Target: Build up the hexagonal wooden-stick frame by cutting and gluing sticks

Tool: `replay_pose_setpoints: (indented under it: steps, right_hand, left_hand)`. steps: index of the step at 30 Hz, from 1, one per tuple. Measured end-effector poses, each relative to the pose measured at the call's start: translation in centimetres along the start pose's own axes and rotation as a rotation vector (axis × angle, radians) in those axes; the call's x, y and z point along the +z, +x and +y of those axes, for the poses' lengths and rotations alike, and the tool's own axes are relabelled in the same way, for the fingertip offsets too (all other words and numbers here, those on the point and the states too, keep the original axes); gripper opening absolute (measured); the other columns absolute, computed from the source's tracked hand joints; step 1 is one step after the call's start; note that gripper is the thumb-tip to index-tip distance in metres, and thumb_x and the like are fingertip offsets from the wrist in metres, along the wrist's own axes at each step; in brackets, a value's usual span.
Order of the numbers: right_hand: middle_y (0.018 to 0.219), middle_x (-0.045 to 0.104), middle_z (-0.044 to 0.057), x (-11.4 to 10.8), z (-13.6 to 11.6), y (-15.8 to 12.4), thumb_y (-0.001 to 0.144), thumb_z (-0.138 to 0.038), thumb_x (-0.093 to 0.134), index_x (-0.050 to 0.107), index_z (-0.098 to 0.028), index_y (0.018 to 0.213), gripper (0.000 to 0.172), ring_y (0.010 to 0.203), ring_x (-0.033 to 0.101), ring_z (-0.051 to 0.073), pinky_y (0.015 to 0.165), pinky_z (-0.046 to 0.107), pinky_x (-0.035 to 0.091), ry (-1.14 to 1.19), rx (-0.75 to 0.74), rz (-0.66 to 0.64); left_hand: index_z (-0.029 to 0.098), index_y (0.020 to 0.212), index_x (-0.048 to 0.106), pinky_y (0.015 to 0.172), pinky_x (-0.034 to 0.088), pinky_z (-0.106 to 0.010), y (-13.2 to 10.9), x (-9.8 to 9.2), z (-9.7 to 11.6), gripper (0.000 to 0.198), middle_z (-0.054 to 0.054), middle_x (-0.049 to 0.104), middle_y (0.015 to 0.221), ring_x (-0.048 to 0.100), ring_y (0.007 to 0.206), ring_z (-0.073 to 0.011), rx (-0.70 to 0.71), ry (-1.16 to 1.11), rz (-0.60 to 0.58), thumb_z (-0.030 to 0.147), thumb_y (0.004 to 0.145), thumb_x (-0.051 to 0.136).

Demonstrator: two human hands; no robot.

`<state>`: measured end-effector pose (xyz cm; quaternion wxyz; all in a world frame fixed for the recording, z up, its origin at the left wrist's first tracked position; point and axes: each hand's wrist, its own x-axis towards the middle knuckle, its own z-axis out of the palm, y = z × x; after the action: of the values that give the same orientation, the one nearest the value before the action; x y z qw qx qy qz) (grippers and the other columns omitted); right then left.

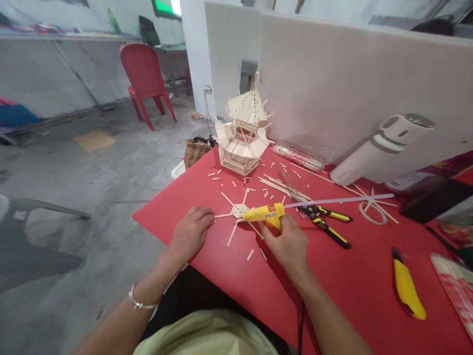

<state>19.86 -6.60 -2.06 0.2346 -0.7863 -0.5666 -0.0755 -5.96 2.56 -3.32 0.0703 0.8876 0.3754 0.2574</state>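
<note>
My right hand (pixel 290 244) is wrapped round the handle of a yellow hot glue gun (pixel 266 213), a long clear glue stick (pixel 332 200) trailing from its back. The gun's nozzle points left, at the middle of a star-shaped frame of thin wooden sticks (pixel 229 237) lying on the red table; I cannot tell whether it touches. The frame has several spokes around a small webbed centre. My left hand (pixel 192 231) rests at the table's edge, fingertips closed on the outer end of the left spoke. Short cut stick pieces (pixel 250 254) lie near both hands.
Behind the frame stands a wooden-stick pagoda model (pixel 244 133). Yellow-black pliers (pixel 321 219), loose sticks (pixel 283 186), a white tumbler (pixel 380 148) and a yellow-handled cutter (pixel 408 286) lie rightward. A pale board (pixel 351 88) closes off the back. A red chair (pixel 144 74) stands beyond.
</note>
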Motion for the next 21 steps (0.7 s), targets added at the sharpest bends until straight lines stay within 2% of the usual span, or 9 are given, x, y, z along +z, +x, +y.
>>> replay_pose_setpoints:
  steps: [2, 4, 7, 12, 16, 18, 21]
  right_hand:
    - [0.074, 0.062, 0.003, 0.2, -0.2, -0.1, 0.089, -0.062, 0.048, 0.061, -0.019, 0.09, 0.045, 0.064, 0.057, 0.019, 0.055, 0.028, 0.026, 0.019, -0.017, 0.023]
    - [0.073, 0.061, 0.003, 0.2, -0.4, -0.2, 0.089, -0.062, 0.048, 0.061, -0.019, 0.089, 0.045, 0.063, 0.056, 0.018, 0.055, 0.028, 0.026, 0.028, -0.024, 0.038]
    - [0.073, 0.062, 0.003, 0.2, -0.5, -0.2, 0.089, -0.061, 0.049, 0.061, -0.019, 0.088, 0.044, 0.063, 0.056, 0.018, 0.055, 0.028, 0.026, 0.028, -0.029, 0.042]
    - [0.073, 0.062, 0.002, 0.4, -0.4, -0.2, 0.088, -0.059, 0.052, 0.06, -0.019, 0.087, 0.04, 0.063, 0.057, 0.018, 0.054, 0.028, 0.026, 0.024, -0.021, 0.04]
    - [0.076, 0.062, 0.002, 0.4, -0.4, 0.4, 0.087, -0.058, 0.055, 0.059, -0.02, 0.085, 0.038, 0.065, 0.058, 0.018, 0.055, 0.028, 0.025, 0.006, -0.009, 0.054]
    - [0.077, 0.063, 0.003, 0.3, -0.5, 1.0, 0.087, -0.059, 0.054, 0.06, -0.02, 0.087, 0.04, 0.066, 0.058, 0.019, 0.055, 0.028, 0.025, 0.011, -0.021, 0.063]
    - [0.076, 0.062, 0.003, 0.3, -0.5, 1.9, 0.087, -0.061, 0.051, 0.062, -0.019, 0.09, 0.044, 0.066, 0.057, 0.018, 0.055, 0.028, 0.024, 0.039, -0.062, 0.062]
  left_hand:
    - [0.02, 0.091, 0.071, 0.08, 0.049, -0.035, 0.3, -0.4, -0.4, 0.025, -0.009, 0.068, 0.112, 0.058, 0.097, -0.0225, -0.053, 0.019, 0.052, 0.026, 0.097, 0.048]
    - [0.02, 0.087, 0.071, 0.079, 0.048, -0.035, 0.5, -0.8, -0.2, 0.024, -0.01, 0.066, 0.104, 0.059, 0.093, -0.0223, -0.13, -0.004, 0.137, 0.029, 0.095, 0.051]
    - [0.02, 0.085, 0.07, 0.076, 0.048, -0.033, 0.5, -1.2, 0.9, 0.023, -0.007, 0.065, 0.089, 0.06, 0.084, -0.0196, -0.29, -0.207, 0.166, 0.032, 0.093, 0.052]
    - [0.018, 0.084, 0.063, 0.063, 0.049, -0.028, 0.8, -1.2, 2.9, 0.022, -0.002, 0.066, 0.072, 0.062, 0.065, -0.0155, -0.668, -0.759, -0.016, 0.039, 0.084, 0.06]
    - [0.015, 0.083, 0.06, 0.043, 0.038, -0.022, 1.6, -1.3, 3.6, 0.032, -0.004, 0.066, 0.066, 0.057, 0.05, -0.0125, -0.859, -1.088, -0.168, 0.045, 0.076, 0.068]
    - [0.014, 0.079, 0.061, 0.038, 0.031, -0.019, 2.1, -1.4, 3.7, 0.035, -0.002, 0.062, 0.06, 0.049, 0.043, -0.0084, -0.932, -1.168, -0.204, 0.045, 0.07, 0.074]
    - [0.014, 0.068, 0.059, 0.034, 0.018, -0.017, 3.0, -1.9, 3.6, 0.038, 0.006, 0.046, 0.045, 0.03, 0.034, -0.0021, -1.056, -1.264, -0.316, 0.045, 0.063, 0.08]
